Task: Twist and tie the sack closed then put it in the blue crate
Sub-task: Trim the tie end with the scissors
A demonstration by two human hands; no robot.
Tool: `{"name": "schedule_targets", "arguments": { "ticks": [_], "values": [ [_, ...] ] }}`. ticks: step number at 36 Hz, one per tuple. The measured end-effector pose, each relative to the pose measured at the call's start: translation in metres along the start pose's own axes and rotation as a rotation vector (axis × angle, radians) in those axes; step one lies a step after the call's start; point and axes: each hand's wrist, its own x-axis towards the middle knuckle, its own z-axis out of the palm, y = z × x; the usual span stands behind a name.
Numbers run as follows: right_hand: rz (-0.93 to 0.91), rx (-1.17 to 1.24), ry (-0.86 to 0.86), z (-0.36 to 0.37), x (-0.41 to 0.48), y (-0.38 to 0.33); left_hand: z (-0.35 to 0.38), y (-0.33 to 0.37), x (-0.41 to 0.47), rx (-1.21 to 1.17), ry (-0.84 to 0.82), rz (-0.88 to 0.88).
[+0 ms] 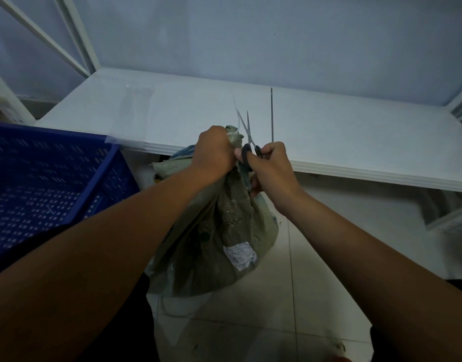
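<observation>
Holding stock, item one: sack (224,231), grey-green woven plastic, in front of you and on the near side of the white surface (172,108). Its base is down by the tiled floor (303,296); whether it rests there or hangs cannot be told. The neck is gathered, with a pale string (236,108) wound at the top and a loose tail rising away from you.

Your left grip (214,150) is clenched round that neck. Your right grip (273,173) is closed on black-handled scissors (248,137), blades parted at the string tail, just right of the neck.

Handling, as a judgement:
- The body is soft and slack, creased above and bulging low, so the contents probably shift.
- The weight likely sits at the bottom.
- The woven skin looks slick, so a flat hold may slide.
- Best hold is the twisted neck below the tie, with your second grip under the belly once the scissors are set down.
- The white label (240,256) on the near side is no handle.

Item two: blue crate (55,178), perforated walls, open top, just left of the sack.
</observation>
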Motion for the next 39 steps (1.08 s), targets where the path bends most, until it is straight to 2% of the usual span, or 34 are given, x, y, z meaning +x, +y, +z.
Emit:
{"name": "schedule_targets", "arguments": {
  "ticks": [2, 7, 11, 15, 19, 24, 33, 39],
  "values": [
    [-0.012, -0.016, -0.002, 0.003, -0.002, 0.0, -0.002, -0.001, -0.001, -0.021, -0.014, -0.052],
    [0.02, -0.048, -0.019, 0.004, -0.003, 0.0, -0.007, -0.002, -0.007, -0.025, -0.035, -0.005],
    [0.003, 0.047, -0.035, 0.005, -0.005, 0.003, 0.0, 0.0, 0.002, -0.015, -0.018, -0.139],
    [-0.007, -0.001, -0.031, 0.012, -0.009, 0.011, 0.002, -0.002, 0.008, -0.104, 0.026, -0.278],
    [0.026, -0.003, 0.016, 0.013, -0.007, 0.011, 0.0, -0.003, 0.007, -0.085, -0.016, -0.224],
    [0.07, 0.02, 0.041, 0.005, -0.002, -0.002, -0.003, 0.004, -0.001, -0.012, -0.038, -0.06],
    [0.046, -0.011, 0.14, -0.024, 0.015, -0.022, -0.004, 0.008, -0.008, 0.038, -0.084, -0.019],
    [0.092, -0.121, 0.054, -0.019, 0.01, -0.016, -0.003, 0.004, -0.006, 0.107, -0.096, -0.034]
  ]
}}
